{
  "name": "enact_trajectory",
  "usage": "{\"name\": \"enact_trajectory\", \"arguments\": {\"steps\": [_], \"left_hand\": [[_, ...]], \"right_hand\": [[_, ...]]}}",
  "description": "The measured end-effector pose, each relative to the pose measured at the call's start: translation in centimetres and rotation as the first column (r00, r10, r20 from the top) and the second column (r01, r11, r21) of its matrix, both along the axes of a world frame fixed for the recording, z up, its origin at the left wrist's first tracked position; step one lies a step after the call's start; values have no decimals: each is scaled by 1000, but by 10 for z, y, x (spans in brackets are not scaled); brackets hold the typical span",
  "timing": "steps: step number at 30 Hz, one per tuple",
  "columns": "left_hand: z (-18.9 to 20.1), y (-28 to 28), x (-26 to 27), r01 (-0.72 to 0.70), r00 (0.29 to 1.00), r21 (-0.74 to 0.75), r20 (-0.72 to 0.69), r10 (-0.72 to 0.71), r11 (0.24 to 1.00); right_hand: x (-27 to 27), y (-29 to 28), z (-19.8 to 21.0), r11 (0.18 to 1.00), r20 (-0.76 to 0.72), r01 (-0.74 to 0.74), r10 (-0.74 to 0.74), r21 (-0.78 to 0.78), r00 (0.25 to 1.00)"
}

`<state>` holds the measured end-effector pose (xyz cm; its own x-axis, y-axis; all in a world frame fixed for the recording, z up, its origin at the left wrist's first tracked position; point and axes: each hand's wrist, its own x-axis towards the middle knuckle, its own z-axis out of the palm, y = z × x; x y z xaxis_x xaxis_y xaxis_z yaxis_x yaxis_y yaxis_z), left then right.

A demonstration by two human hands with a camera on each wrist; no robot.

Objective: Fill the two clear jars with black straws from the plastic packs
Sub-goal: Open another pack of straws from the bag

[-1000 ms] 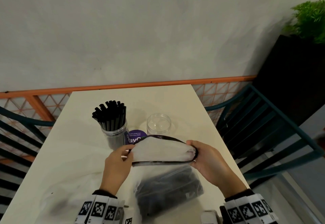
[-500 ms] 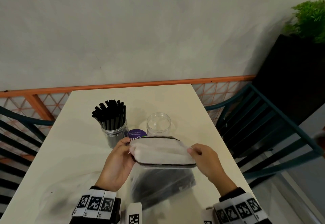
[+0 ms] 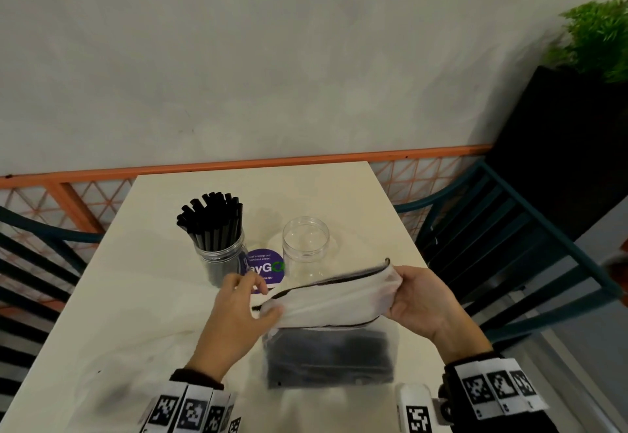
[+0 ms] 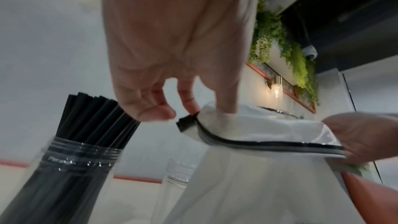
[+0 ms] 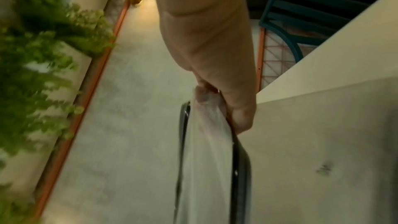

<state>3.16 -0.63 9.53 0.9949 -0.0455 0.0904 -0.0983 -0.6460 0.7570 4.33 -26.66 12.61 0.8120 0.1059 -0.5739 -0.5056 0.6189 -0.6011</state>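
Observation:
A frosted plastic pack (image 3: 326, 300) with a black zip rim hangs between my two hands above the table, a dark bundle of black straws (image 3: 326, 354) in its bottom. My left hand (image 3: 266, 298) pinches the left end of its mouth, and the left wrist view shows the left hand (image 4: 183, 113) at the zip corner of the pack (image 4: 258, 130). My right hand (image 3: 396, 283) grips the right end; the right wrist view shows this hand (image 5: 215, 108) bunching the plastic. Behind stand one clear jar (image 3: 221, 256) packed with black straws and an empty clear jar (image 3: 306, 245).
A round purple sticker (image 3: 265, 267) lies on the cream table (image 3: 136, 296) between the jars. Teal slatted chairs (image 3: 509, 245) flank the table. An orange rail (image 3: 238, 164) runs along the wall behind, with a dark planter (image 3: 577, 126) at the right.
The pack's mouth was a wide oval; it is now pulled flatter and tilted, its right end higher. My right hand has moved up and to the right.

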Motion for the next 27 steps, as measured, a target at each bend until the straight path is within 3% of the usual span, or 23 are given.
{"name": "enact_trajectory", "arguments": {"steps": [4,7,10,12,14,16,17,19,20,23,25,27], "left_hand": [[2,-6,5,-125,990,-50,52,128,991],[-1,-17,5,-154,983,-257,-134,123,954],[7,-25,4,-229,926,-593,-378,-16,772],[12,-26,6,-323,859,-729,-494,-137,604],[12,-22,9,-407,796,-778,-559,-232,479],[12,-19,10,-465,751,-781,-598,-281,417],[11,-17,10,-487,735,-781,-608,-299,391],[10,-16,9,-513,723,-791,-607,-329,334],[9,-15,8,-518,724,-800,-599,-342,302],[10,-13,6,-512,746,-829,-558,-363,224],[11,-12,4,-474,772,-852,-524,-360,223],[10,-10,2,-400,804,-867,-487,-340,297]], "right_hand": [[-7,18,-4,994,29,-42,45,-105,999],[-12,32,-12,979,151,-63,93,-194,984],[-18,38,-13,924,262,-230,313,-305,913],[-21,35,-21,770,223,-391,553,-503,803],[-25,32,-26,577,147,-439,704,-689,695],[-25,29,-29,447,109,-350,730,-823,675],[-24,29,-29,423,109,-283,697,-861,709],[-21,26,-29,462,124,-194,571,-866,811],[-19,24,-30,523,124,-190,507,-831,853],[-13,12,-25,794,115,-187,307,-579,945],[-11,2,-19,944,62,-99,124,-314,990],[-10,-6,-13,987,-5,-47,46,-155,999]]}}
